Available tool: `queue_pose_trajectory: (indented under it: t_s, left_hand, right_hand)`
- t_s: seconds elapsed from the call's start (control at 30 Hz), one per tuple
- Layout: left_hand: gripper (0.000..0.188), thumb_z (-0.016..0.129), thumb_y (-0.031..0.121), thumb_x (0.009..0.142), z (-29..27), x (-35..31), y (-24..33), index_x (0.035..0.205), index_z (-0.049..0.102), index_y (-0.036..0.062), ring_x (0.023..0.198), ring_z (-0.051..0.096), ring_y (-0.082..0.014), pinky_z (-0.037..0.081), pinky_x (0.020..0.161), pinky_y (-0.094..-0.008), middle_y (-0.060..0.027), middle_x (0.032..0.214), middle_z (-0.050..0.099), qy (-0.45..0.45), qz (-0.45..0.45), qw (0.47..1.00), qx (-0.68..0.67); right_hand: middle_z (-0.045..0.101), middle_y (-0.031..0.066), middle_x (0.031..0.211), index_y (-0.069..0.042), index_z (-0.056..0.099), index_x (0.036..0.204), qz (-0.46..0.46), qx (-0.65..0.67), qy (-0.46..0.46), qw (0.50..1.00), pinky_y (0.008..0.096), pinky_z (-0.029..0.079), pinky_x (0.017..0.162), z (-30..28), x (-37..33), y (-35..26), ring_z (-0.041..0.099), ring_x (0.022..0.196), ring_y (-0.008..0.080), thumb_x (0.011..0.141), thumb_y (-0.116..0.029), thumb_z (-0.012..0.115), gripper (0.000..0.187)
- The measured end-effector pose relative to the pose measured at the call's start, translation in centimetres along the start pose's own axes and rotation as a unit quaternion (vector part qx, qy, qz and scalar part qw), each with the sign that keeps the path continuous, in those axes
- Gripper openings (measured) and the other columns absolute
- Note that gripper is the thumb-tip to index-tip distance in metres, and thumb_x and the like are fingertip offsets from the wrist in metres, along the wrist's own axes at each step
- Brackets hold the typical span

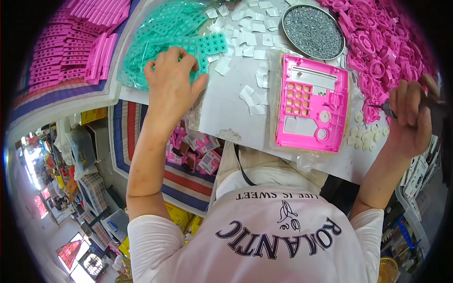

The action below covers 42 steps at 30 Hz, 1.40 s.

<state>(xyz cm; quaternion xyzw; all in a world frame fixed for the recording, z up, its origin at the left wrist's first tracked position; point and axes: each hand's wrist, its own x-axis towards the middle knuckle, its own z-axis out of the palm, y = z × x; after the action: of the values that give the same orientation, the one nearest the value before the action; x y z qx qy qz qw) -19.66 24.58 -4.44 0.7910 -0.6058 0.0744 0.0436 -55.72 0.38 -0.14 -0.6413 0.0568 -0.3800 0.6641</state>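
My left hand (172,82) is over a clear plastic bag of teal rubber keypads (155,35). Its fingers are bent and apart, the thumb and fingertips beside a loose keypad (213,44) at the bag's mouth. My right hand (411,115) is wrapped round a dark screwdriver (388,109), its thin tip pointing left. Between my hands, face down on a plastic-wrapped pad, lies a pink plastic casing (311,125) with a grid of square openings, a long slot and round holes. No keypad shows in that grid.
A round metal dish of small screws (313,32) stands behind the casing. White paper-like squares (247,37) lie scattered on the white table (226,113). Pink round parts (377,42) are heaped at right, cream discs (365,137) below them. Pink strips (71,52) are stacked far left.
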Motion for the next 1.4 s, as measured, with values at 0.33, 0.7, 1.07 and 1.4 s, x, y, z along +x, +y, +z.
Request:
queue_pose_trajectory:
  t_s: [0.33,0.7,1.07,1.4]
  left_hand:
    - [0.029,0.079,0.017,0.075,1.0,7.9,0.2,0.097,0.061,0.0095,0.102,0.060,-0.0268,0.038,0.092,-0.0452,-0.0032,0.100,0.065,0.017,0.090,0.995,0.037]
    - [0.026,0.074,0.009,0.062,-1.7,1.9,11.0,0.078,0.054,0.0147,0.086,0.060,-0.0213,0.033,0.081,-0.0401,0.0026,0.088,0.066,0.225,0.212,0.908,-0.282]
    - [0.079,0.084,0.005,0.072,-2.5,-2.3,11.2,0.142,0.047,0.0021,0.099,0.060,-0.0205,0.048,0.094,-0.0351,-0.0099,0.112,0.064,-0.102,0.053,0.810,-0.575]
    - [0.068,0.076,-0.003,0.077,0.9,-3.2,9.0,0.140,0.050,0.0006,0.100,0.059,-0.0143,0.047,0.094,-0.0310,-0.0066,0.107,0.064,-0.040,-0.053,0.830,-0.553]
  right_hand:
    - [0.052,-0.0004,0.084,0.001,0.047,0.144,0.003,-0.111,0.028,0.993,0.0318,0.043,0.073,0.1,1.8,-0.3,0.049,0.072,0.0094,0.100,-0.019,0.056,0.049]
    - [0.063,0.0100,0.120,-0.010,0.065,0.117,-0.141,-0.471,-0.008,0.871,0.0468,0.045,0.097,9.1,-2.9,-0.2,0.054,0.114,0.0339,0.069,-0.024,0.087,0.054]
    - [0.068,0.0054,0.088,-0.008,0.070,0.096,0.038,-0.342,-0.179,0.922,0.0397,0.051,0.072,7.7,-3.0,0.6,0.061,0.086,0.0272,0.077,-0.014,0.082,0.024]
    - [0.066,0.0062,0.084,-0.007,0.067,0.091,-0.010,-0.476,-0.188,0.859,0.0413,0.051,0.077,7.4,1.2,8.3,0.060,0.087,0.0288,0.082,-0.018,0.076,0.018]
